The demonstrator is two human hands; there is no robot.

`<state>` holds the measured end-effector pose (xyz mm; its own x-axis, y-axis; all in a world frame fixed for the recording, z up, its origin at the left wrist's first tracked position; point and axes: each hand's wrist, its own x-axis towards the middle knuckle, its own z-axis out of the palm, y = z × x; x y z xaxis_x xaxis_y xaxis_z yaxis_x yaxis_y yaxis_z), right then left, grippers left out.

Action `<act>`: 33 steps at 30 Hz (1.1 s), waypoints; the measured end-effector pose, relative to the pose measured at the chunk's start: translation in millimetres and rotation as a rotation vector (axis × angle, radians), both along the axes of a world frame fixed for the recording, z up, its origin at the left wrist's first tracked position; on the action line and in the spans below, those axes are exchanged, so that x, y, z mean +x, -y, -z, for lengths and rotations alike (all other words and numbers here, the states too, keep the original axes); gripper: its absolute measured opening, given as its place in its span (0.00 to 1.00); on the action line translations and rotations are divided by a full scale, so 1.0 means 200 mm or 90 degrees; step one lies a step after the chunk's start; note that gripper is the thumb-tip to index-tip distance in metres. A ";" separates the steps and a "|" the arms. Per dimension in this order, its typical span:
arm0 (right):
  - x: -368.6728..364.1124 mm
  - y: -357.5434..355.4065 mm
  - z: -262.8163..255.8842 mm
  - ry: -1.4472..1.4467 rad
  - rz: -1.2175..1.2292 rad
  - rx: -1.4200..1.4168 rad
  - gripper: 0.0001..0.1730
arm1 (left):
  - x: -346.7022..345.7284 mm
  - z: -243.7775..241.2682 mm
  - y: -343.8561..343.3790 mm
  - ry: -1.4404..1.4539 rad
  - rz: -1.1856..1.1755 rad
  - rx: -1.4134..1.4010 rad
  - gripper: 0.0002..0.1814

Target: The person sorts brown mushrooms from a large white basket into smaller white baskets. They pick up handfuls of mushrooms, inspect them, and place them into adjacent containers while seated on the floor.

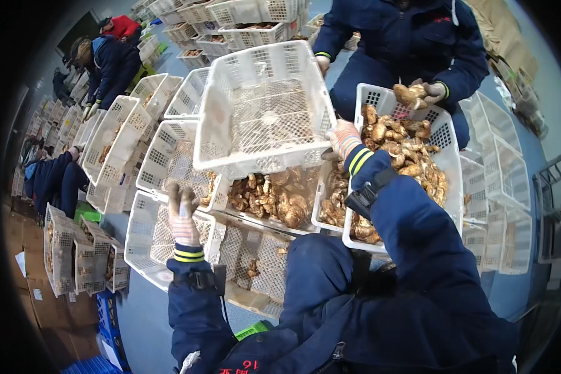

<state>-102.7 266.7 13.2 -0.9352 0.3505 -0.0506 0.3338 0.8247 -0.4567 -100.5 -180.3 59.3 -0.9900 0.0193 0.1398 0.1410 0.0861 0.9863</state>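
My right hand (345, 139), in a striped knit glove with dark fingertips, grips the near right corner of an empty white plastic crate (267, 161). The crate sits tilted above another crate of brown mushrooms (269, 198), partly covering them. My left hand (184, 219), gloved alike, holds nothing; its fingers point up over a lower white crate (142, 238). At my right forearm stands a tall-sided crate heaped with mushrooms (397, 145) that look like matsutake. A narrower crate of mushrooms (333, 201) lies partly under my right hand.
A co-worker opposite has one gloved hand (324, 64) at the empty crate's side and mushrooms in the other hand (434, 92). Crate stacks stand at the back (257, 35), left (114, 140) and right (500, 154). Below, a crate (255, 276) holds a few mushroom pieces.
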 end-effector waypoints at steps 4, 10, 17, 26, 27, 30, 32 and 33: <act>-0.17 -0.03 0.06 -0.014 0.110 0.006 0.19 | 0.23 -0.01 0.01 0.062 0.022 -0.019 0.29; -0.43 -0.45 0.08 -0.007 0.372 -0.010 0.14 | 0.37 0.05 -0.06 0.151 0.098 0.042 0.28; -0.33 -0.12 -0.19 0.160 0.037 0.299 0.12 | 0.55 0.14 0.09 0.240 0.056 0.088 0.25; -0.55 0.04 0.29 0.191 -0.086 0.241 0.11 | 0.63 0.17 0.08 0.276 0.034 0.063 0.26; -0.59 -0.09 0.44 0.152 -0.083 0.263 0.10 | 0.60 0.18 0.05 0.284 0.056 0.057 0.25; -0.60 -0.26 0.59 0.120 -0.149 0.210 0.14 | 0.55 0.22 -0.01 0.301 0.099 0.038 0.24; -0.54 -0.08 0.34 0.250 -0.123 0.172 0.21 | 0.62 0.15 -0.04 0.323 0.099 0.078 0.24; -0.47 0.05 0.20 0.234 -0.159 0.204 0.21 | 0.65 0.15 -0.04 0.338 0.095 0.098 0.24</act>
